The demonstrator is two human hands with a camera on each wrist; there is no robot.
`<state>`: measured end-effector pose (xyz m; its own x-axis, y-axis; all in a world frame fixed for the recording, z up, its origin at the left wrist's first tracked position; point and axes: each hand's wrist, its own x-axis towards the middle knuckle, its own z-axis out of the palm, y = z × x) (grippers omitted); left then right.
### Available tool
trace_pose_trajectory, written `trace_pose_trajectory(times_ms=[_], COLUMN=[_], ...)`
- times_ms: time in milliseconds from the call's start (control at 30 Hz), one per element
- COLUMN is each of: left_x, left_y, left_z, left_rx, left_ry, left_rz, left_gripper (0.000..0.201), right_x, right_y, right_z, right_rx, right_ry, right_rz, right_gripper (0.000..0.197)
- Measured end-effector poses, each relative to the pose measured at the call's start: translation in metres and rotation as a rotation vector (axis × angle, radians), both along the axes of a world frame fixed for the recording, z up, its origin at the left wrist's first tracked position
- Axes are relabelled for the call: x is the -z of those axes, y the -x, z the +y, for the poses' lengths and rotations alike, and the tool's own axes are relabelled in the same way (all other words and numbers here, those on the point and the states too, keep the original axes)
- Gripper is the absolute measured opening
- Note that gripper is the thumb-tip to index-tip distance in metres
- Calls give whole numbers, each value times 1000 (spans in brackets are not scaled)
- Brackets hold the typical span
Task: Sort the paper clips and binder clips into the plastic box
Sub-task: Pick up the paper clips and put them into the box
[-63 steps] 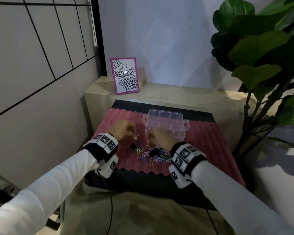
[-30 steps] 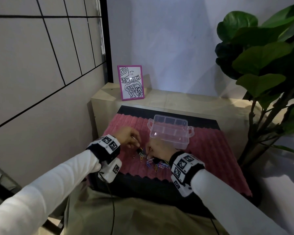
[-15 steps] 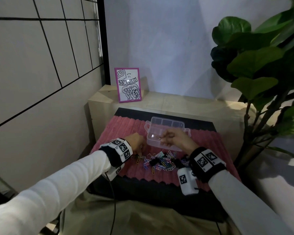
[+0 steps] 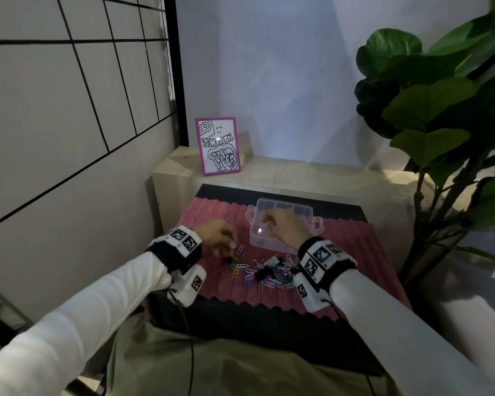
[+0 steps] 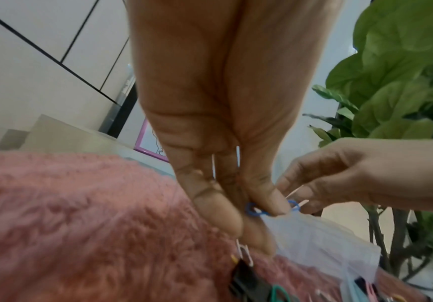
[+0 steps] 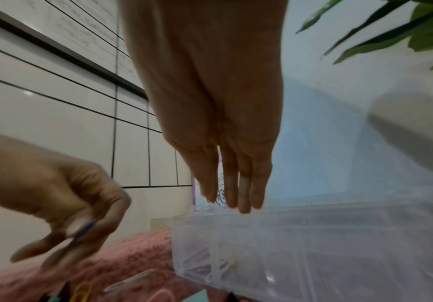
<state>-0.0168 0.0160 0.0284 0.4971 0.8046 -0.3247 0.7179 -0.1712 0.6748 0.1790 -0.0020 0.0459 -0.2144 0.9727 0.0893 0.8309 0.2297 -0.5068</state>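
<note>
1. Blur softens both wrist views, so the fine shapes of the clips near each lens are hard to make out
2. The right hand (image 4: 283, 227) hovers over the plastic box (image 4: 315, 221) and hides part of its compartments in the head view; from the right wrist its fingers (image 6: 236, 183) hang straight and close together, the grip slack and holding nothing I can see
3. A few pale paper clips show faintly through the box's cloudy wall (image 6: 226, 263); which compartment they lie in I cannot tell
4. The left hand (image 4: 215, 234) pinches a blue paper clip (image 5: 255, 210) between thumb and fingertip, a narrow grip; most of the wire is covered by the thumb
5. The pile of coloured paper clips and black binder clips (image 4: 266, 271) lies on the pink mat (image 4: 355, 252), just in front of the box, partly hidden by the right wrist band
6. The mat is fuzzy and ribbed, with a zigzag front edge, on a black tabletop (image 4: 240, 318); the box is clear, thin-walled, with small side handles
7. A large-leafed plant (image 4: 440, 110) is cut off at the right edge
</note>
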Motion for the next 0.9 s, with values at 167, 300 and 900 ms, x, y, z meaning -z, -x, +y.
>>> trace_pose_trajectory(times_ms=[167,300,900], left_x=[-16,-31,-36], left_y=[5,-14,-54], left_z=[11,23,45], left_rx=[-126,-153,205], left_ry=[-65,-165,-213], left_rz=[-224,-244,77], left_gripper=[22,16,33], right_x=[13,32,36], right_y=[14,38,2], right_z=[-39,-46,-37], right_rx=[-228,-232,44], right_ry=[-26,172,245], right_rz=[-46,-153,564], right_gripper=[12,38,8])
